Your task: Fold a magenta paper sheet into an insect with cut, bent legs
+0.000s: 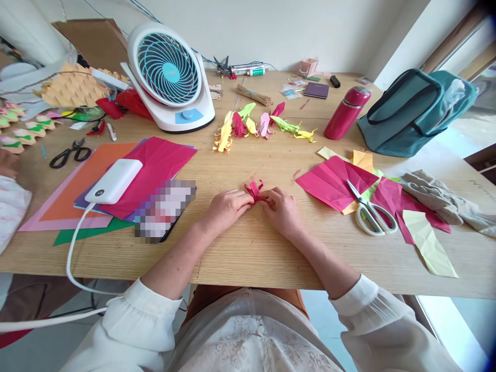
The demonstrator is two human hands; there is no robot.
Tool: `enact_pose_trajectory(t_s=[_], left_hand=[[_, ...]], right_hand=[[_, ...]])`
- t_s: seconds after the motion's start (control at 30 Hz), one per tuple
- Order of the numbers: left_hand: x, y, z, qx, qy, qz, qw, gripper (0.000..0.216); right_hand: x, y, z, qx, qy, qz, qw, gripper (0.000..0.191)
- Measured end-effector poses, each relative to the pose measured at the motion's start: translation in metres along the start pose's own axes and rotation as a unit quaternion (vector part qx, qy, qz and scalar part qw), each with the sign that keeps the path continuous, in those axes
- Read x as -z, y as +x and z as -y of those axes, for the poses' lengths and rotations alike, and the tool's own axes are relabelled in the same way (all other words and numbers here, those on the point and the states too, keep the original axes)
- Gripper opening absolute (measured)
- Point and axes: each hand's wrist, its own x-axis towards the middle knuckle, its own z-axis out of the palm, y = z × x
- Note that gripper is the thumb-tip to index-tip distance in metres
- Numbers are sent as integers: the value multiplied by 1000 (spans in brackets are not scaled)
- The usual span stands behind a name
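A small folded red paper figure [254, 190] lies on the wooden table [251, 248] near its front edge. My left hand [225, 208] pinches its left side with closed fingers. My right hand [282, 209] pinches its right side, fingers curled in. Beyond the hands, a row of several finished paper figures [258, 125] in yellow, pink, red and green stands mid-table.
White-handled scissors [370, 212] rest on red and yellow paper scraps [337, 181] at right. A white power bank [113, 181] sits on stacked coloured sheets [155, 165] at left, near black scissors [70, 154]. A fan [168, 75], red flask [346, 112], teal bag [414, 108] and grey cloth [445, 201] stand around.
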Motion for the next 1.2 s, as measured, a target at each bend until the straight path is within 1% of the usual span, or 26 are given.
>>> enact_pose_trajectory(t_s=[0.2, 0.33, 0.5, 0.73, 0.8, 1.0, 1.2], left_hand=[[1, -2, -4, 25, -20, -9, 999, 10], [0, -2, -3, 3, -14, -23, 1000, 13], [-4, -2, 1, -33, 47, -15, 998, 14], [-5, -1, 0, -27, 95, 7, 995, 10], [-5, -1, -1, -28, 85, 4, 996, 10], [-3, -5, 2, -27, -23, -15, 999, 15], [-4, -7, 8, -35, -37, -19, 999, 20]], right_hand=[[0, -1, 0, 1, 1, -1, 1000, 22], [-1, -1, 0, -1, -5, -3, 1000, 23], [-1, 1, 0, -3, -9, 0, 1000, 24], [-1, 0, 0, -4, -8, -1, 1000, 24], [-1, 0, 0, -3, -7, 0, 1000, 25], [0, 1, -1, -1, -7, 2, 1000, 24], [-1, 0, 0, 1, -3, -5, 1000, 22]])
